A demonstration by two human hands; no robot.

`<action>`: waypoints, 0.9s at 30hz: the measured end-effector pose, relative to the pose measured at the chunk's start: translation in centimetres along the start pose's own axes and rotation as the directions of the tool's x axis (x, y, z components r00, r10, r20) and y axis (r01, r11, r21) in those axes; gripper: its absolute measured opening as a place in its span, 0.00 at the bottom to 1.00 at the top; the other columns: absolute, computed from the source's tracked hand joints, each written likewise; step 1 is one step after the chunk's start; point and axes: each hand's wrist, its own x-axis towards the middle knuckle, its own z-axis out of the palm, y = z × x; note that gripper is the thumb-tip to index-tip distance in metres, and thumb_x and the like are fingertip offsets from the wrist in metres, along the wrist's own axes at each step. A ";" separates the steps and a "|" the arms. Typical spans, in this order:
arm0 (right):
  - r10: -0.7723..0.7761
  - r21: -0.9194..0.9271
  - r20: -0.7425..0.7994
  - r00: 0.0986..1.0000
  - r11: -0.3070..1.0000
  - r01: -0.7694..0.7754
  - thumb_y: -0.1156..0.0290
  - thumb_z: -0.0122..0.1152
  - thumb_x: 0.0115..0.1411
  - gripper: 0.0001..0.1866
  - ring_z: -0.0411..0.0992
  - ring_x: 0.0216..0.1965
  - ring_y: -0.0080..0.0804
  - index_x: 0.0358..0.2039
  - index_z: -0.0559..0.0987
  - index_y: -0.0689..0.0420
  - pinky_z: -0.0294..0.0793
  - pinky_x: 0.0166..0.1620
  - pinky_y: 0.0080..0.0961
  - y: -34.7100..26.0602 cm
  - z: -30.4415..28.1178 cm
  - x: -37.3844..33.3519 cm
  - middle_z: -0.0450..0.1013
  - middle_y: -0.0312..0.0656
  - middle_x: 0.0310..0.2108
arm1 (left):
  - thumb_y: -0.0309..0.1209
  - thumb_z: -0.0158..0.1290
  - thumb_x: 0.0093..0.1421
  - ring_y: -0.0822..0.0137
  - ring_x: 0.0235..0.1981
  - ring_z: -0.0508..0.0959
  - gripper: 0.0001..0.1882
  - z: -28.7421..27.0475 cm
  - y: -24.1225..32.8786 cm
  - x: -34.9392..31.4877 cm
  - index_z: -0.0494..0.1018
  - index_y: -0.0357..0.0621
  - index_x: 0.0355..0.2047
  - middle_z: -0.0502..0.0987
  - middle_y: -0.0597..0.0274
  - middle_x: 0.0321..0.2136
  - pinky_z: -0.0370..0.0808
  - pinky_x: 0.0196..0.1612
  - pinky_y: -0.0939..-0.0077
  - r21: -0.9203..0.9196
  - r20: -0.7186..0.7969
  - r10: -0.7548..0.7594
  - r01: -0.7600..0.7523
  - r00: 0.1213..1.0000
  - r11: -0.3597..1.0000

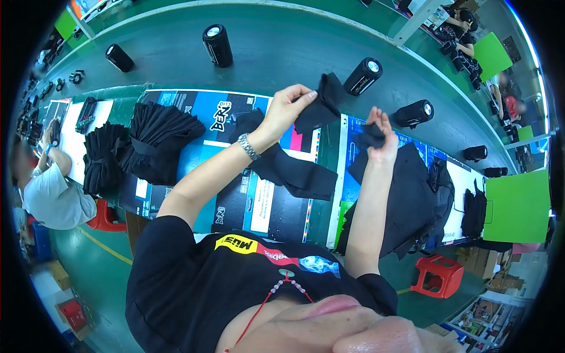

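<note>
My left hand [287,112], with a metal-band watch on its wrist, pinches a black cloth pouch [321,107] and holds it up over the far edge of the bench. To its right, my right hand [382,138] is closed on a small black piece of cloth [369,139], its upper fingers partly raised. Under my left forearm, more black cloth pouches [300,173] lie loosely on the printed sheets. A larger heap of black cloth [394,197] lies beneath and beside my right forearm.
Tied bundles of black cloth [159,138] sit at the left. Beyond the bench, black cylindrical speakers [218,46] stand along a green conveyor belt [265,53]. A co-worker in a light shirt [56,197] sits at far left. A red stool [436,276] is behind at right.
</note>
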 end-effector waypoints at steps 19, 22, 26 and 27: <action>0.251 -0.518 0.012 0.968 0.829 -0.208 0.70 0.66 0.53 0.06 0.71 0.27 0.21 0.30 0.78 0.54 0.70 0.31 0.18 2.7 -1.4 -6.0 0.73 0.34 0.26 | 0.33 0.52 0.64 0.79 0.33 0.75 0.10 -3.0 1.0 -4.4 0.76 0.39 0.35 0.78 0.68 0.32 0.69 0.40 0.85 -0.258 -0.030 -0.221 0.206 0.975 0.944; -0.093 -0.611 0.251 0.963 0.757 0.232 0.86 0.58 0.45 0.10 0.71 0.30 0.24 0.25 0.70 0.57 0.70 0.31 0.18 0.3 -1.7 -6.1 0.69 0.36 0.27 | 0.31 0.52 0.64 0.79 0.32 0.75 0.06 -3.4 1.7 -3.7 0.73 0.43 0.31 0.78 0.67 0.32 0.71 0.41 0.84 -0.357 -0.042 -0.174 0.148 0.984 0.922; 0.116 -0.458 0.341 0.933 0.887 0.057 0.81 0.52 0.54 0.10 0.71 0.27 0.28 0.38 0.73 0.61 0.70 0.25 0.18 -0.5 2.7 -8.8 0.73 0.46 0.35 | 0.27 0.54 0.61 0.76 0.40 0.74 0.05 -2.3 3.0 -3.7 0.71 0.43 0.28 0.76 0.62 0.41 0.70 0.47 0.81 -0.421 0.039 -0.008 0.024 0.999 0.907; 0.365 -0.587 0.398 0.842 0.806 -0.072 0.70 0.51 0.61 0.14 0.70 0.22 0.25 0.44 0.74 0.64 0.68 0.23 0.17 -0.6 0.9 -7.5 0.73 0.51 0.43 | 0.25 0.55 0.59 0.76 0.43 0.73 0.05 -1.5 3.4 -3.7 0.71 0.42 0.28 0.74 0.60 0.46 0.69 0.49 0.80 -0.428 0.058 0.068 -0.037 0.996 0.903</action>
